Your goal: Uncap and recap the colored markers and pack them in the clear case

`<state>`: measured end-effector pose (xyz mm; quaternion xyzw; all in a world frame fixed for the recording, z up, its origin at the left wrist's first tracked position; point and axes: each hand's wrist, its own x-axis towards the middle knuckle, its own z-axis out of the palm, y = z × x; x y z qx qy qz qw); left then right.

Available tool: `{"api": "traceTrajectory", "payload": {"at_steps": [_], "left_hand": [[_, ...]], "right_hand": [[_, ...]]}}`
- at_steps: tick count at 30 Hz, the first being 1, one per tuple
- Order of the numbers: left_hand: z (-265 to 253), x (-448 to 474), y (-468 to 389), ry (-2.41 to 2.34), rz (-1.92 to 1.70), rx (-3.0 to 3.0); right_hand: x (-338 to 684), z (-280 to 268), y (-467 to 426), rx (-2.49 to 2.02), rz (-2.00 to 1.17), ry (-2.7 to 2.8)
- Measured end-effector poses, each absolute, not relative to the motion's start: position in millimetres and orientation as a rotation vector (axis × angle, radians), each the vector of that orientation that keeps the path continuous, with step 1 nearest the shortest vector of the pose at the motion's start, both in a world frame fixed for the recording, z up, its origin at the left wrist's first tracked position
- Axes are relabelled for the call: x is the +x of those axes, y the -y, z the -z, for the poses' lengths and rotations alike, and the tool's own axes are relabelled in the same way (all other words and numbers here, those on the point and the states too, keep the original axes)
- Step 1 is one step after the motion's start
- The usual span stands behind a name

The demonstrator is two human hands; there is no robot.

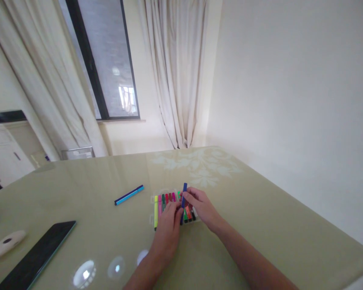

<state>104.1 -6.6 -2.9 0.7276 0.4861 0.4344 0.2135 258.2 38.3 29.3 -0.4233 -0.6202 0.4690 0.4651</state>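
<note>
Head view. Item: dark blue marker (pixel 183 203), 1 piece, held over the clear case (pixel 168 191); contact with the contents cannot be told. Long axis: 12 to 6 o'clock, far end leaning slightly toward 1. Right hand (pixel 201 203): grip pinching the upper part, marker at 9 o'clock from the palm. Left hand (pixel 169 217): thumb and finger closed on the lower part, marker at 3 o'clock. Neither hand nearer; each touches it. Case contents: coloured markers (pixel 156 209), partly hidden by the hands. Between 9 and 10 o'clock from the case: loose blue markers (pixel 129 195), apparently 2, side by side on the table (pixel 260 225). Between 8 and 9: dark flat device (pixel 39 253); white oval object (pixel 6 244). Brands, labels, writing: none legible.
</note>
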Motion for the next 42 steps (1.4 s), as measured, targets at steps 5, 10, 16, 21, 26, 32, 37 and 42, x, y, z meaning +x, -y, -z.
{"api": "traceTrajectory", "payload": {"at_steps": [5, 10, 16, 21, 26, 32, 37, 42], "left_hand": [[10.9, 101.8, 12.3, -1.429, -0.982, 2.332], [15.4, 102.6, 13.9, -1.464, -0.754, 2.649], [9.3, 106.0, 16.0, -1.545, -0.673, 2.637], [9.5, 106.0, 16.6, -1.533, -0.640, 2.696], [12.5, 105.5, 15.5, -1.518, -0.594, 2.766], [13.0, 109.0, 15.2, -1.556, -0.626, 2.743], [10.0, 108.8, 13.2, -1.513, -0.596, 2.718], [-6.1, 56.6, -10.3, -1.763, -0.736, 2.491]], "right_hand": [[280.2, -23.8, -55.8, -1.106, -1.156, 1.357], [295.5, -9.5, -68.4, -1.314, -1.004, 1.436], [280.4, -4.9, -62.1, -1.523, -0.689, 1.625], [276.3, -7.4, -60.7, -1.574, -0.531, 1.728], [279.7, -6.2, -62.3, -1.586, -0.430, 1.855], [282.5, -11.3, -60.8, -1.547, -0.397, 1.954], [285.5, -12.5, -61.8, -1.589, -0.486, 1.941], [290.6, -12.1, -60.0, -1.537, -0.500, 1.962]]}}
